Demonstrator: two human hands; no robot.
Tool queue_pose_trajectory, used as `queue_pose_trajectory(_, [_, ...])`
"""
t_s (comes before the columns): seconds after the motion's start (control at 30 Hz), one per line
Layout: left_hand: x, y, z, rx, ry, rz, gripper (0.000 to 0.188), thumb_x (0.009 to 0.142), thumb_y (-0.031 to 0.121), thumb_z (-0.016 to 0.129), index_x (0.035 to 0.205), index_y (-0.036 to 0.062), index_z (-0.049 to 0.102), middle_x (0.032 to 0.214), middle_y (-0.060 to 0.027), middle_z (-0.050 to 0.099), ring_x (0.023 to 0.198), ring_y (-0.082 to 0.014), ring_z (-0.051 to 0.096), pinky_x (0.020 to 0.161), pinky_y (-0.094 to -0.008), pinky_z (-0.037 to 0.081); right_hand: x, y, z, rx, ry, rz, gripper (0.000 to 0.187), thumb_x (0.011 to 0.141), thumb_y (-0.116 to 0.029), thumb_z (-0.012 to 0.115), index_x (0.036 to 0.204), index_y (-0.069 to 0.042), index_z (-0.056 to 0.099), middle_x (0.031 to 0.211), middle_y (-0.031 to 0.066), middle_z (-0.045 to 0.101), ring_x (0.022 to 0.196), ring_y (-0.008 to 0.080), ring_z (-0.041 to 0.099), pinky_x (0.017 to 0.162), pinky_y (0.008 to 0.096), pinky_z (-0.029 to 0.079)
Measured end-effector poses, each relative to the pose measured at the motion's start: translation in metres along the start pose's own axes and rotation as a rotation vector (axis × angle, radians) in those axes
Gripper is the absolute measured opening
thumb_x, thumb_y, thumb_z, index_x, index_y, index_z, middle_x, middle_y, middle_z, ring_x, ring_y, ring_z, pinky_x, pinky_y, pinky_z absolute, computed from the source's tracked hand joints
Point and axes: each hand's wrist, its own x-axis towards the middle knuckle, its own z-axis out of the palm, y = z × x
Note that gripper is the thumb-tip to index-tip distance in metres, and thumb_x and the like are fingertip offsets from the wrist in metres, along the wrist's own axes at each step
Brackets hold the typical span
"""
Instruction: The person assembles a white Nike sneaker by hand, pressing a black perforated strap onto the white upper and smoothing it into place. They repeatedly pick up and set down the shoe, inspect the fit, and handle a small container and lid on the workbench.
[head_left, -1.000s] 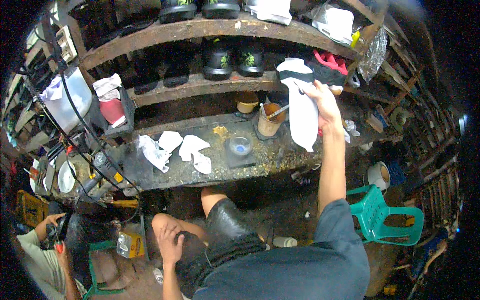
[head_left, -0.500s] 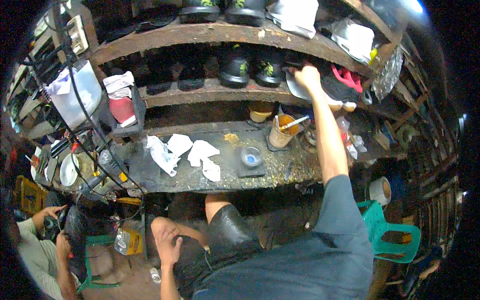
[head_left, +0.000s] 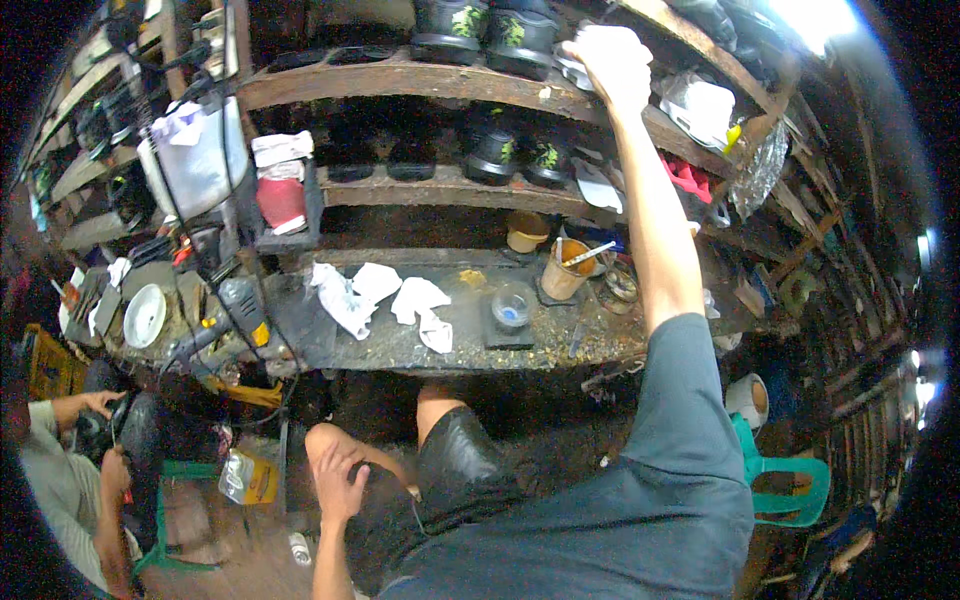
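Right hand (head_left: 615,70) has risen; the tan cup (head_left: 561,281) holds sticks (head_left: 590,254).

The right hand (head_left: 617,72), overexposed, seems to partly hide a pale object (head_left: 573,70).

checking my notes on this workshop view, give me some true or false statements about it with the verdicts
1. The right hand is raised at the upper shelf. True.
2. The left hand is raised too. False: it rests on the person's own leg.
3. A pale stick leans out of the tan cup. True.
4. The crumpled white pieces lie on the floor. False: they lie on the bench.
5. The clear container is tipped over. False: it stands upright on a dark block.
6. A green chair stands to the person's right. True.
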Motion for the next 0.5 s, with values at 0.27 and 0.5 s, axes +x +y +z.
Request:
queue_pose_trajectory(0.27, [-0.026,-0.006,-0.007,-0.122,0.081,-0.022,0.030,0.094,0.028,0.075,0.116,0.0077,0.078,0.138,-0.0103,0.070,0.149,-0.0350,0.047,0.125,-0.0510,0.029,-0.018,0.003,-0.067,-0.224,0.173,-0.686,0.054,0.086,-0.056,0.079,0.120,-0.014,0.076,0.130,0.0133,0.072,0.118,0.0285,0.070,0.101,0.0416,0.055])
queue_pose_trajectory(0.5, [0.004,0.020,-0.013,-0.172,-0.068,-0.107,0.044,0.098,0.038,0.072,0.132,0.0094,0.071,0.142,-0.0124,0.068,0.149,-0.0370,0.048,0.125,-0.0553,0.027,-0.202,0.076,-0.189,1.218,0.157,0.140,0.057,0.100,-0.029,0.072,0.149,-0.005,0.055,0.148,0.0172,0.061,0.131,0.0416,0.062,0.115,0.0591,0.048])
